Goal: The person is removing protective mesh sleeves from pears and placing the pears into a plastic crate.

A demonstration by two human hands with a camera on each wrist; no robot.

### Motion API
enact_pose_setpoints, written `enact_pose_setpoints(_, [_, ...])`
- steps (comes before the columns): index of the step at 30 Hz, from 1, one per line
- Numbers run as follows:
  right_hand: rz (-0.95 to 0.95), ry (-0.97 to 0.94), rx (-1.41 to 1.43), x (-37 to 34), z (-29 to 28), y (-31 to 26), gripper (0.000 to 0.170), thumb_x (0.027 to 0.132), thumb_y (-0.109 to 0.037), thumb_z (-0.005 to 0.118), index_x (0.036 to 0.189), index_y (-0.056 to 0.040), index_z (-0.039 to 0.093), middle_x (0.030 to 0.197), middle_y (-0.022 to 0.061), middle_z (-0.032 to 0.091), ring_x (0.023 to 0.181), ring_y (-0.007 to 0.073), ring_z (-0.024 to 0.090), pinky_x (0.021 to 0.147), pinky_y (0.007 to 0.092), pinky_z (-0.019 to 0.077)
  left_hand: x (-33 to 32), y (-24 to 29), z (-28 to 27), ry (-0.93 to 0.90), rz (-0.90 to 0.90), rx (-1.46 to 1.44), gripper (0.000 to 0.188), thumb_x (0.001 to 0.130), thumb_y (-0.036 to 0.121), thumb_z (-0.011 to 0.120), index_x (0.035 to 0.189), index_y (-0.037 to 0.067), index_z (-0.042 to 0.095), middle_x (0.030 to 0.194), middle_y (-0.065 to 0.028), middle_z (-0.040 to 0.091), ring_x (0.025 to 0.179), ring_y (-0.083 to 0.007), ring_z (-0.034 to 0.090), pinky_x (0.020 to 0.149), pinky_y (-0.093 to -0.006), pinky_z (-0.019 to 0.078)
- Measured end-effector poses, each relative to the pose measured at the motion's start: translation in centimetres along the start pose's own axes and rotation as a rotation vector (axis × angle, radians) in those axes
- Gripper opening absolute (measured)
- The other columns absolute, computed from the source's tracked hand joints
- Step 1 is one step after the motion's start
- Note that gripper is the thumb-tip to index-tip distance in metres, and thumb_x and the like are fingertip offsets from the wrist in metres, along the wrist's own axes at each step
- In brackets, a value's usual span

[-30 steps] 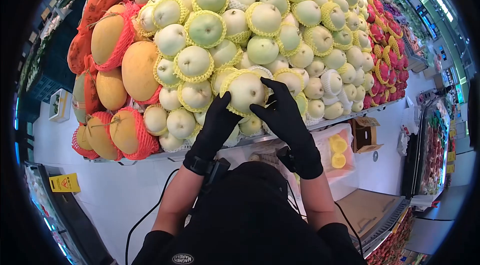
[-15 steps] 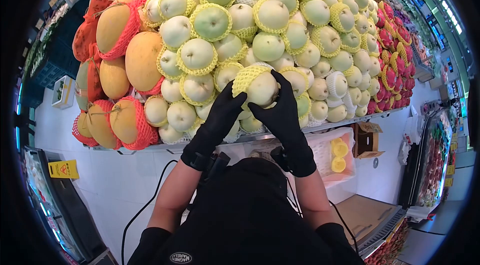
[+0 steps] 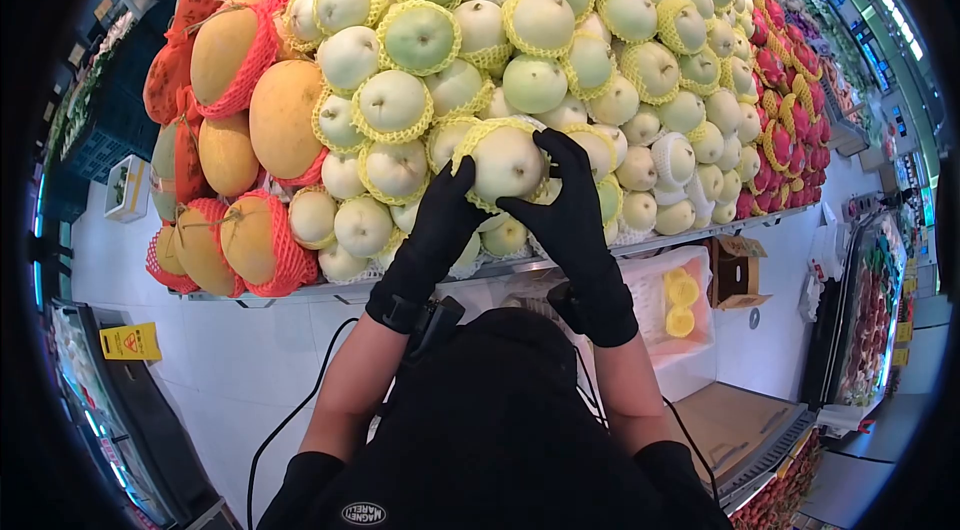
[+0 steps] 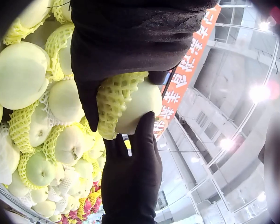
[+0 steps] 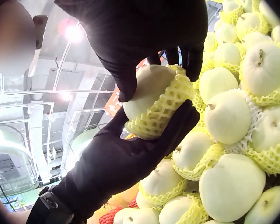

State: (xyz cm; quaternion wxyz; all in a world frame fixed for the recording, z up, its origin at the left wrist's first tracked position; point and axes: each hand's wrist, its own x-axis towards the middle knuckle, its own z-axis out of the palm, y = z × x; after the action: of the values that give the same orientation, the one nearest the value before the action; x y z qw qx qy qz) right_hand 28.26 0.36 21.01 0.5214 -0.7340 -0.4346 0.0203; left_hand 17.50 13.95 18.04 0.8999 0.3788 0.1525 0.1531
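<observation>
Both hands, in black gloves, grip one pale green-white melon [image 3: 508, 166] with a yellow foam net at the front of the melon pile. The left hand [image 3: 440, 225] holds its left side and the right hand [image 3: 572, 220] curls round its right side. In the left wrist view the melon [image 4: 139, 105] sits between the left hand [image 4: 126, 42] above and the right hand [image 4: 133, 179] below. The right wrist view shows the netted melon [image 5: 151, 100] between the right hand [image 5: 149, 37] and the left hand [image 5: 126, 154].
Pale melons [image 3: 393, 106] are heaped behind the hands. Orange melons [image 3: 288, 120] in red nets lie at the left, dragon fruit [image 3: 785, 145] at the right. Below the stand's edge are a lined crate [image 3: 700, 280] and a cardboard box [image 3: 735, 272]. A yellow sign [image 3: 131, 341] stands at far left.
The held melon has turned between the hands: its net, across the left part half a second ago, now rings it, with the stem spot facing up. Both hands still hold it.
</observation>
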Motion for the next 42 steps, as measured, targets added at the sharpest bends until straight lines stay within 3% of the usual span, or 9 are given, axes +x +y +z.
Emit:
enact_pose_setpoints(13, [0.314,-0.021,0.112,-0.1,1.5,-1.4,0.077,0.071,-0.015,0.083,0.135,-0.0050,0.042,0.123,0.0132,0.046,0.111,0.0238,0.051,0.087,0.0339,0.0474,-0.1,-0.4,0.5,0.187,0.097,-0.067,0.039,0.099,0.024,0.051,0.132,0.004,0.046,0.122,-0.0078,0.058,0.107,-0.0186,0.060,0.086,-0.0334,0.0519])
enact_pose_setpoints(20, [0.169,-0.052,0.173,0.1,2.7,-1.2,0.086,0.069,-0.013,0.083,0.138,-0.0006,0.034,0.132,0.0181,0.044,0.124,0.0305,0.046,0.101,0.0384,0.0419,-0.5,-0.3,-0.3,0.093,0.307,0.149,0.047,0.093,0.013,0.059,0.135,0.001,0.041,0.126,-0.0095,0.053,0.114,-0.0177,0.053,0.096,-0.0319,0.0446])
enact_pose_setpoints(24, [-0.011,-0.021,-0.002,0.4,2.5,-1.1,0.084,0.067,-0.011,0.082,0.138,-0.0037,0.037,0.133,0.0194,0.044,0.125,0.0349,0.044,0.104,0.0420,0.0386,-0.7,0.2,-2.1,0.089,0.474,0.741,0.044,0.092,0.014,0.057,0.132,0.001,0.043,0.122,-0.0116,0.054,0.113,-0.0215,0.052,0.096,-0.0340,0.0439])
enact_pose_setpoints(28, [-0.156,-0.031,-0.177,1.0,1.5,-1.2,0.083,0.067,-0.010,0.080,0.139,-0.0073,0.040,0.134,0.0192,0.043,0.125,0.0381,0.042,0.105,0.0437,0.0380,-0.7,1.3,-2.8,0.052,0.292,0.485,0.052,0.084,0.010,0.064,0.131,0.002,0.044,0.121,-0.0149,0.053,0.114,-0.0268,0.052,0.096,-0.0359,0.0441])
enact_pose_setpoints(30, [-0.185,-0.097,-0.161,1.3,0.9,-2.1,0.079,0.068,-0.008,0.078,0.138,-0.0080,0.042,0.134,0.0175,0.046,0.125,0.0372,0.043,0.105,0.0445,0.0375,-0.7,1.3,-3.4,0.069,0.128,0.264,0.052,0.097,0.028,0.056,0.139,0.004,0.038,0.125,-0.0096,0.053,0.111,-0.0171,0.055,0.091,-0.0347,0.0493])
enact_pose_setpoints(33, [-0.280,-0.208,-0.139,1.7,0.2,-3.0,0.075,0.068,-0.009,0.079,0.135,-0.0074,0.046,0.132,0.0156,0.049,0.124,0.0351,0.045,0.106,0.0447,0.0364,-0.6,1.6,-0.9,0.040,0.176,0.226,0.047,0.093,0.018,0.060,0.135,0.005,0.042,0.126,-0.0124,0.053,0.115,-0.0282,0.055,0.092,-0.0409,0.0492])
enact_pose_setpoints(37, [-0.216,-0.131,-0.130,1.3,0.7,-2.5,0.077,0.067,-0.017,0.081,0.135,-0.0067,0.046,0.130,0.0168,0.049,0.121,0.0352,0.045,0.103,0.0456,0.0372,-0.9,1.1,-0.4,0.095,0.111,-0.011,0.047,0.099,0.029,0.052,0.137,0.005,0.039,0.128,-0.0117,0.051,0.115,-0.0250,0.055,0.090,-0.0399,0.0524])
enact_pose_setpoints(39, [-0.168,-0.080,-0.193,0.9,0.9,-2.6,0.079,0.066,-0.021,0.082,0.135,-0.0062,0.046,0.130,0.0176,0.049,0.119,0.0360,0.045,0.101,0.0461,0.0377,0.0,-0.3,-2.6,0.049,0.283,0.520,0.047,0.097,0.023,0.055,0.137,0.004,0.038,0.128,-0.0116,0.051,0.115,-0.0240,0.054,0.092,-0.0391,0.0517])
enact_pose_setpoints(42, [-0.102,-0.030,-0.222,0.3,1.2,-3.0,0.080,0.066,-0.023,0.083,0.135,-0.0057,0.046,0.129,0.0184,0.048,0.116,0.0371,0.045,0.099,0.0462,0.0382,-0.6,0.1,-1.0,-0.007,0.334,0.435,0.049,0.094,0.009,0.059,0.137,0.002,0.037,0.128,-0.0117,0.051,0.116,-0.0227,0.053,0.094,-0.0371,0.0507])
